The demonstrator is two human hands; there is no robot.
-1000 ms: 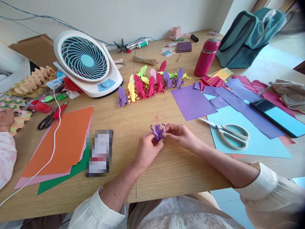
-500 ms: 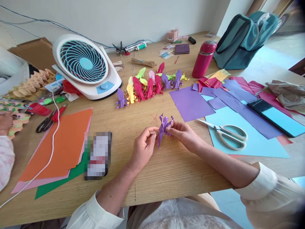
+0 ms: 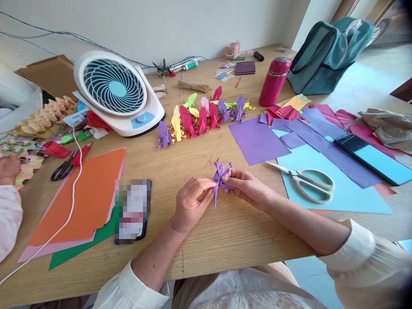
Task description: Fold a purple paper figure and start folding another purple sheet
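Observation:
A folded purple origami figure (image 3: 219, 175) with several thin, pointed limbs is held between my two hands above the table. My left hand (image 3: 192, 199) pinches its left side between thumb and forefinger. On the other side, my right hand (image 3: 246, 186) grips the paper with thumb and curled fingers, hiding part of it. Beyond them stands a cluster of finished origami figures in red, yellow, green, pink and purple, such as a yellow one (image 3: 177, 127). A flat purple sheet (image 3: 259, 139) lies just past my right hand.
White-handled scissors (image 3: 313, 184) rest on a light blue sheet (image 3: 347, 201) at right, near a dark phone (image 3: 363, 154). Orange paper (image 3: 80, 197) and another phone (image 3: 133, 212) lie left. Behind are a fan (image 3: 117, 92), a pink flask (image 3: 275, 81) and a teal bag (image 3: 322, 64). Another person's hand (image 3: 9, 168) shows far left.
The purple figure has dropped slightly and turned in my fingers. My left thumb and forefinger have closed onto its left side. The view has shifted a little.

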